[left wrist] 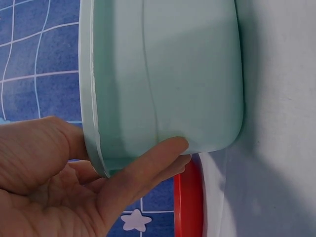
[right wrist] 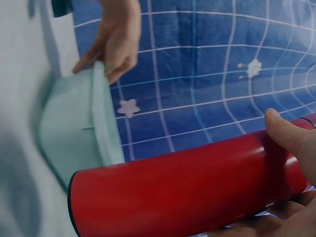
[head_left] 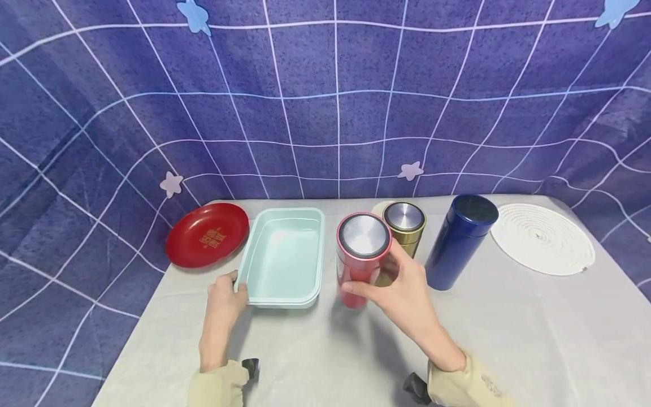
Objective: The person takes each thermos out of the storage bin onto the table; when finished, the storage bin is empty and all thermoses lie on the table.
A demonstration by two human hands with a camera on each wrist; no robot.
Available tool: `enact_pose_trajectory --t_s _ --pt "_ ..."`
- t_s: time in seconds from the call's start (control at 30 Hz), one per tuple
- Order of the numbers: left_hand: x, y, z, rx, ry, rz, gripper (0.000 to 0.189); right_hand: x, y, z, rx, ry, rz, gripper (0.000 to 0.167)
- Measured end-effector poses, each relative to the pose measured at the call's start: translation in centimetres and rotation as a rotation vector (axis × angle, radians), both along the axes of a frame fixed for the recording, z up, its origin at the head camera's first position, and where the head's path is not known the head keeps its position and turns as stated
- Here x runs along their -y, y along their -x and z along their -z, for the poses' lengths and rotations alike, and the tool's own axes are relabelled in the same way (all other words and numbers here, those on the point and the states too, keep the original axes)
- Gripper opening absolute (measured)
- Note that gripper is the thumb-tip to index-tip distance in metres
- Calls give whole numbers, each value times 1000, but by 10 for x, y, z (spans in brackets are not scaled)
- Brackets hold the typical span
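Note:
My left hand [head_left: 227, 299] holds the near left corner of a pale green plastic tub [head_left: 285, 257], thumb at the rim and fingers along the outer wall. The tub's inside shows no contents. Just right of the tub, my right hand [head_left: 404, 288] grips a red thermos flask [head_left: 356, 265] with a steel-topped lid. In the right wrist view the flask's base [right wrist: 74, 202] appears raised off the table. Behind that hand stands a gold thermos flask [head_left: 406, 217], partly hidden. A dark blue thermos flask [head_left: 460, 243] stands to its right.
A red plate [head_left: 193, 240] with gold characters lies left of the tub. At the far right is a round white woven mat [head_left: 541, 237]. The white-covered table [head_left: 305, 362] ends at a blue gridded curtain [head_left: 305, 113] behind these things.

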State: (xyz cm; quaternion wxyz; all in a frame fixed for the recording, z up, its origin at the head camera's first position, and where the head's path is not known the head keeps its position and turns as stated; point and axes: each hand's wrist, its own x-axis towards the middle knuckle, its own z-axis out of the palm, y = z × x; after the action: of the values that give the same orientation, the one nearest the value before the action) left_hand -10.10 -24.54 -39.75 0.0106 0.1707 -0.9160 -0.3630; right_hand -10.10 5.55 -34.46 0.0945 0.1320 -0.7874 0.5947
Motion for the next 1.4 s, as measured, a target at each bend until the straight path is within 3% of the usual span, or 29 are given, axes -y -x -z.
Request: enact_pose_trajectory --t_s 0.27,0.57,0.83,1.2,1.4 --pt "0 2 0 12 11 -8 45 5 6 26 62 47 -20 74" --pt "-2 3 1 25 19 -10 47 10 8 40 82 56 -40 75" --pt "-2 3 2 15 18 -13 46 13 8 44 83 49 -37 78" --pt "-2 2 4 -8 23 -16 45 14 10 46 66 -21 -7 66" --pt "-1 2 3 0 25 -14 45 14 10 49 45 -13 -30 71"
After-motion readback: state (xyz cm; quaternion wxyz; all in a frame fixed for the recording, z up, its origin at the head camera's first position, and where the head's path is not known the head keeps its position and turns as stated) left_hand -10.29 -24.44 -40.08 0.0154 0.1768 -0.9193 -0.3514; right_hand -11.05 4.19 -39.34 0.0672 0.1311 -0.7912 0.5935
